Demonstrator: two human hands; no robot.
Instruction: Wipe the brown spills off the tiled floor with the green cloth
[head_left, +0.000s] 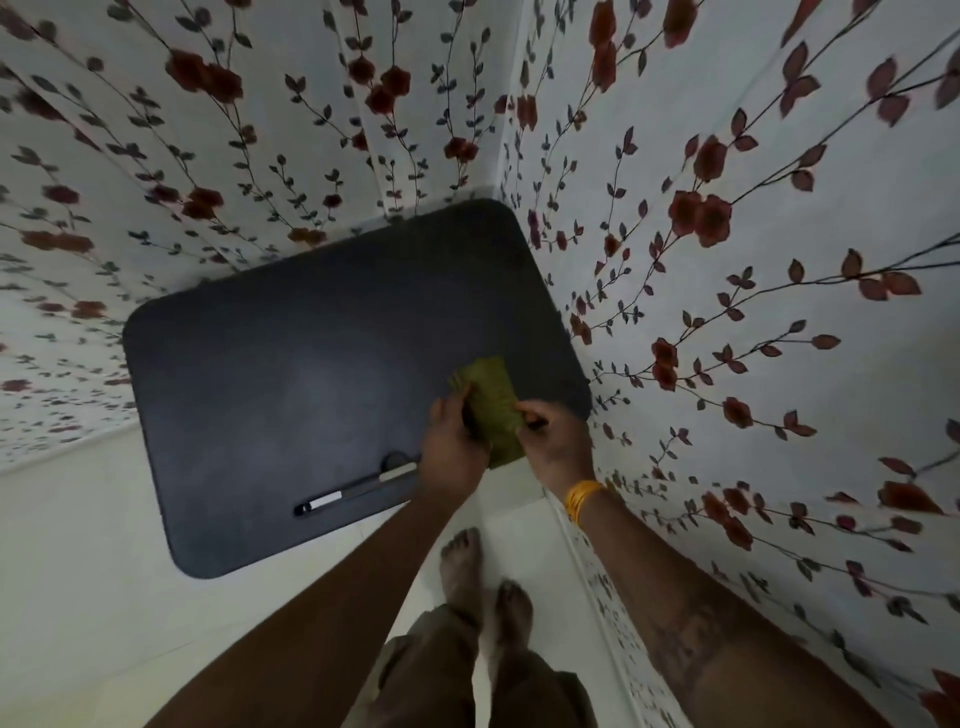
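Note:
The green cloth (489, 402) is folded into a long strip and held over the near right corner of a dark table top (291, 364). My left hand (453, 447) grips its left edge. My right hand (556, 441), with a yellow band at the wrist, pinches its right edge. The pale tiled floor (78, 582) shows at the lower left and around my bare feet (485, 587). No brown spill is visible on the floor in this view.
A black and white pen (324, 503) and a slim beige item (397, 474) lie in a groove near the table's front edge. Floral-patterned walls (753, 260) close in behind and on the right, forming a corner.

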